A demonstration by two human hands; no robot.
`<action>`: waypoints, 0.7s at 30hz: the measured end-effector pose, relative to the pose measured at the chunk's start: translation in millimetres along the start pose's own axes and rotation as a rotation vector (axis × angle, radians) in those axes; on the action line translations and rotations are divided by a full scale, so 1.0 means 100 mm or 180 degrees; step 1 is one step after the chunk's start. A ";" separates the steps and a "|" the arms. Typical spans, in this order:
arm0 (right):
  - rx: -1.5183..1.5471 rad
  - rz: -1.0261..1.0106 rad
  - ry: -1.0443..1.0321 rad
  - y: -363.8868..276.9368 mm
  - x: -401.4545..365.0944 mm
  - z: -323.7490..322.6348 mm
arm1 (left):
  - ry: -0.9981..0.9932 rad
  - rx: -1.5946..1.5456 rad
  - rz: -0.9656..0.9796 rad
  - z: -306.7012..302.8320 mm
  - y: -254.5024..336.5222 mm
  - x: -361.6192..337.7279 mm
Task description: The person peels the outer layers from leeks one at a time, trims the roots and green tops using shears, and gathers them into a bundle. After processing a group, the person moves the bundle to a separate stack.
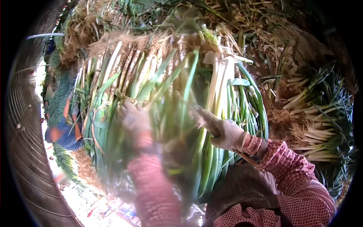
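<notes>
A wide row of long green onions lies in front of me, roots away from me and green leaves towards me. My left hand, in a pale glove, is smeared by motion over the leaves left of the middle. Its fingers cannot be made out clearly. My right hand, also gloved, is closed around a narrow brown tool whose exact kind I cannot make out. That hand is over the leaves, beside several cleaned green onions with white stems. Blur hides the leaves between my hands.
More green onions with pale stems lie in a pile on the right. Loose leaves and dry peelings cover the ground at the back. A co-worker is at the left, near a ribbed curved wall.
</notes>
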State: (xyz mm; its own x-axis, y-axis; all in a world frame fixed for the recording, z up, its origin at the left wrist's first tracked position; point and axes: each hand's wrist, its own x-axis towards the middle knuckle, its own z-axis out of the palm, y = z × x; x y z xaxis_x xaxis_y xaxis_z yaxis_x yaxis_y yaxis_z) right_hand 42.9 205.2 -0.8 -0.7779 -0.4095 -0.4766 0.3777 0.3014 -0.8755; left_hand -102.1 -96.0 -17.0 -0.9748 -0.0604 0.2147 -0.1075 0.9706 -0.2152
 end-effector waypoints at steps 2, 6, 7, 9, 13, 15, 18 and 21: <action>0.0098 0.0145 0.0036 -0.08 0.10 0.16 | -0.0922 0.0488 -0.0367 0.26 -0.43 0.32; -0.0370 -0.0134 -0.0356 -0.27 0.22 0.34 | -0.2069 0.0081 -0.0198 -0.23 -0.24 0.28; 0.0044 0.0039 -0.0285 -0.27 0.16 0.34 | -0.2127 0.0033 -0.0108 -0.23 -0.14 0.13; 0.0534 -0.0332 0.0125 -0.01 0.00 0.38 | -0.2369 -0.0238 0.0023 -0.35 0.17 -0.19; 0.0507 0.0313 -0.0097 0.14 -0.46 0.29 | -0.2762 -0.3245 -0.0275 0.30 0.20 -0.88; 0.0332 0.0646 -0.0443 0.13 -0.67 0.26 | -0.3619 -0.3803 -0.1235 0.37 0.16 -1.09; 0.0107 0.0498 -0.0553 0.16 -0.75 0.41 | -0.3859 -0.4390 -0.1928 0.33 0.16 -1.42; 0.0250 0.0720 -0.0509 0.09 -0.34 0.36 | -0.3005 -0.2950 -0.0547 0.47 0.13 -1.50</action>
State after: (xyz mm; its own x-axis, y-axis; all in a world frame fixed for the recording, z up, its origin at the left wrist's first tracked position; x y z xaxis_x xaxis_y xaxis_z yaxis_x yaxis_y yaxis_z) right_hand 90.9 190.6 4.8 -0.5826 -0.4720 -0.6616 0.5752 0.3356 -0.7460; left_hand 33.7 -85.0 -96.6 -0.7637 0.0310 -0.6449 -0.4370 0.7105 0.5516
